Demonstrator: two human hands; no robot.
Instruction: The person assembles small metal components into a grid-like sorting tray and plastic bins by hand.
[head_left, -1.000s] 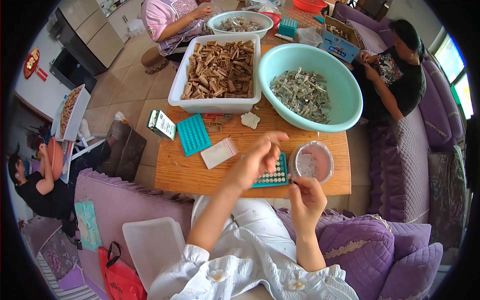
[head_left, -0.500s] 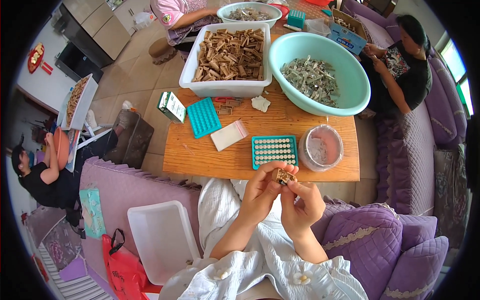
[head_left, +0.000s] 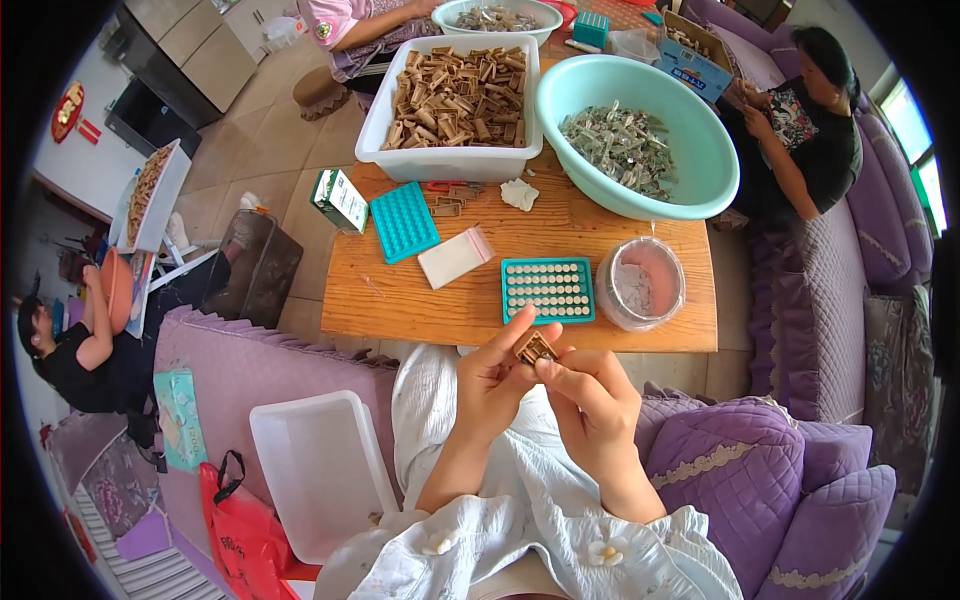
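Between my hands, just in front of the table edge, is a small brown plastic housing (head_left: pixel 534 348) with an open, ribbed inside. My left hand (head_left: pixel 488 382) grips it between thumb and fingers, with the index finger stretched out beyond it. My right hand (head_left: pixel 592 402) has its thumb and bent fingers pressed against the housing's right end. Whether a tiny piece sits under the right fingertips is hidden. Just beyond my hands lies a teal tray (head_left: pixel 507 312) filled with rows of small round white pieces. To its right stands a clear round tub (head_left: pixel 668 308) with small pale bits inside.
A white bin (head_left: pixel 375 158) of brown housings and a mint basin (head_left: pixel 700 195) of shiny metal parts stand farther back. A second teal tray (head_left: pixel 404 222), a white pad (head_left: pixel 455 260) and a small box (head_left: pixel 340 204) lie left. An open white bin (head_left: pixel 322 470) is beside me. Co-workers sit around.
My hands and the housing have shifted slightly left. The housing has been turned, and my left index finger has straightened away from it. The view has tilted a little.
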